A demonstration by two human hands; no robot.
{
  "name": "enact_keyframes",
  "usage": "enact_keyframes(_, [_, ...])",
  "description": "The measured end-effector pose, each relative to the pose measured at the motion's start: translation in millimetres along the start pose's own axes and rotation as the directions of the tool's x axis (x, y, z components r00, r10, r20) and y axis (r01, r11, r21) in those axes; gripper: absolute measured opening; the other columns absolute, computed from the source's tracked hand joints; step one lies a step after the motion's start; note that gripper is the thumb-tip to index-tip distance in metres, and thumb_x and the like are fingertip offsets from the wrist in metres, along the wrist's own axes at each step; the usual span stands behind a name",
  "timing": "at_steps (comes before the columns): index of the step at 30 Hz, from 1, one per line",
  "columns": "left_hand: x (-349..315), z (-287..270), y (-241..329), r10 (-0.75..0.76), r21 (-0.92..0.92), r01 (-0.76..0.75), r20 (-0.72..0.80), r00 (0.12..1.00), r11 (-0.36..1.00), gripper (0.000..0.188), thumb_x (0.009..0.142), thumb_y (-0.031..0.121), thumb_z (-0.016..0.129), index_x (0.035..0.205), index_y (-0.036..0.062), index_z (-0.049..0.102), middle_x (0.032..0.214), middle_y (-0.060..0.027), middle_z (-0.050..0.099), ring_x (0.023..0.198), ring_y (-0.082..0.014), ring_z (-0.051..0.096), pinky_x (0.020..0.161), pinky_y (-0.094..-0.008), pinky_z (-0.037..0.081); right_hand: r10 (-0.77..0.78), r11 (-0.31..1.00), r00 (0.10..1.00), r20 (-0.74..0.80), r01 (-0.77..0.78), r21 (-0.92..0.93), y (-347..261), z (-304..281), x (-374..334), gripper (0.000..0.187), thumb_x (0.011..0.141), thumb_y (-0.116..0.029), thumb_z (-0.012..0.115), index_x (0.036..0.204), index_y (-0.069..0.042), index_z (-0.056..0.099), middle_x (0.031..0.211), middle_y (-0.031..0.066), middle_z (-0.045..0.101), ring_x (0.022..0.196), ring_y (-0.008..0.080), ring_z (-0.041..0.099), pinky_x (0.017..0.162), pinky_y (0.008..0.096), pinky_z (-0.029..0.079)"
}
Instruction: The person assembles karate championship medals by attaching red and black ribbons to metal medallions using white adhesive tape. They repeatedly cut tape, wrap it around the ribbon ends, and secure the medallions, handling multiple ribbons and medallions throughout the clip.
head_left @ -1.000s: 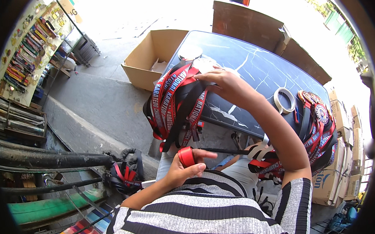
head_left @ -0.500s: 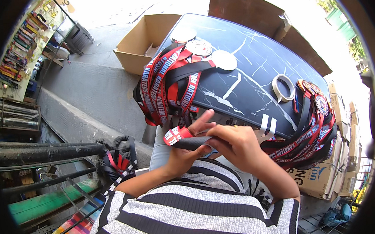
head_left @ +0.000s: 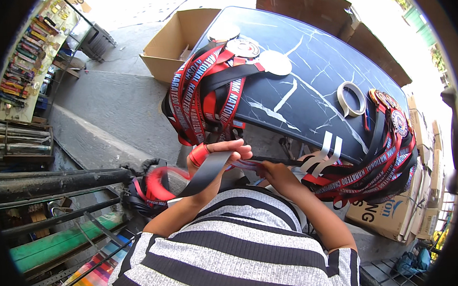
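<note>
My left hand (head_left: pixel 216 152) has its fingers stretched together, with a red and black medal ribbon (head_left: pixel 206 175) wound about it; the black side hangs across the palm and its thumb is hidden. A blurred red loop of ribbon swings out to the left. Lower right of it, my right hand (head_left: pixel 279 177) pinches a stretch of the ribbon between curled fingers. Silver-white medals (head_left: pixel 275 62) lie on the dark marbled table (head_left: pixel 294 109), their printed ribbons (head_left: pixel 191 106) draped over its left edge. More ribbons (head_left: pixel 373 170) hang at the right, below bronze-coloured medals (head_left: pixel 385 99).
A roll of tape (head_left: pixel 351 99) lies on the table by a thin pen-like item. Two white strips (head_left: pixel 327 151) stick out at the near edge. An open cardboard box (head_left: pixel 161 56) stands behind left, more cartons (head_left: pixel 385 215) at right. Black metal bars (head_left: pixel 57 187) run along the left.
My right hand has moved down, away from the left hand, drawing ribbon along. My left hand has shifted up and left, and a loop of ribbon now swings out beside it.
</note>
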State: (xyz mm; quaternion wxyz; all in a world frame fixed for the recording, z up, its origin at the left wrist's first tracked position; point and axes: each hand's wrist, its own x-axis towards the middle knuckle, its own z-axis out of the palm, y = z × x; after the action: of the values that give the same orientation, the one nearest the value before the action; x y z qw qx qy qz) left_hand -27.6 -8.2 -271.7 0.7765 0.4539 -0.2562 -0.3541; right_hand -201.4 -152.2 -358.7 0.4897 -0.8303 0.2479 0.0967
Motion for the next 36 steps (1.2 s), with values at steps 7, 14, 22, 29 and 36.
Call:
enact_keyframes(7, [-1.0, -0.9, 0.7, -0.103, -0.030, 0.105, 0.073, 0.992, 0.994, 0.026, 0.098, 0.012, 0.063, 0.115, -0.0071, 0.064, 0.105, -0.0196, 0.071, 0.098, -0.0294, 0.072, 0.091, -0.0424, 0.058, -0.091, 0.913, 0.970, 0.227, -0.010, 0.409, 10.8, 14.5, 6.1, 0.030, 0.097, -0.022, 0.062, 0.119, -0.001, 0.066, 0.101, 0.0115, 0.071, 0.095, 0.0197, 0.066, 0.087, 0.0344, 0.050])
enact_keyframes(14, [4.0, -1.7, -1.3, -0.142, 0.093, 0.134, 0.085, 0.986, 0.987, 0.022, 0.098, 0.007, 0.062, 0.115, -0.0062, 0.066, 0.099, -0.0100, 0.070, 0.092, -0.0168, 0.068, 0.086, -0.0301, 0.054, -0.198, 0.788, 0.961, 0.195, 0.037, 0.615, -70.3, -28.8, -16.3, 0.022, 0.103, -0.018, 0.055, 0.110, 0.000, 0.063, 0.094, 0.0071, 0.067, 0.092, 0.0119, 0.063, 0.087, 0.0299, 0.049])
enact_keyframes(22, [7.3, -7.9, 7.4, -0.217, 0.026, 0.215, 0.161, 0.963, 0.976, 0.021, 0.088, -0.003, 0.069, 0.107, -0.0035, 0.059, 0.085, -0.0059, 0.067, 0.072, -0.0101, 0.067, 0.059, -0.0213, 0.053, -0.239, 0.844, 0.939, -0.246, 0.327, 0.425, -101.3, -43.0, -25.0, 0.036, 0.086, 0.013, 0.046, 0.117, 0.000, 0.059, 0.100, 0.0117, 0.057, 0.076, 0.0225, 0.065, 0.075, 0.0333, 0.052])
enact_keyframes(29, [25.1, -29.4, 39.1, -0.654, 0.433, 0.510, 0.632, 0.417, 0.743, 0.031, 0.098, 0.032, 0.065, 0.097, 0.0011, 0.067, 0.060, 0.0007, 0.058, 0.051, -0.0054, 0.054, 0.047, -0.0222, 0.040, -0.275, 0.948, 0.945, 0.177, 0.236, 0.213, -142.1, -99.8, -48.5, 0.019, 0.094, -0.017, 0.067, 0.093, 0.001, 0.064, 0.071, 0.0140, 0.060, 0.066, 0.0210, 0.062, 0.061, 0.0327, 0.047])
enact_keyframes(36, [31.9, -18.4, 36.3, -0.426, 0.192, 0.655, 0.878, 0.219, 0.731, 0.052, 0.101, 0.046, 0.054, 0.097, -0.0051, 0.066, 0.071, -0.0029, 0.062, 0.055, -0.0059, 0.054, 0.055, -0.0212, 0.042, -0.345, 0.917, 0.931, 0.117, 0.308, 0.253, -159.2, -114.2, -15.9, 0.016, 0.090, -0.013, 0.071, 0.088, 0.002, 0.066, 0.078, 0.0103, 0.064, 0.073, 0.0200, 0.059, 0.070, 0.0345, 0.046])
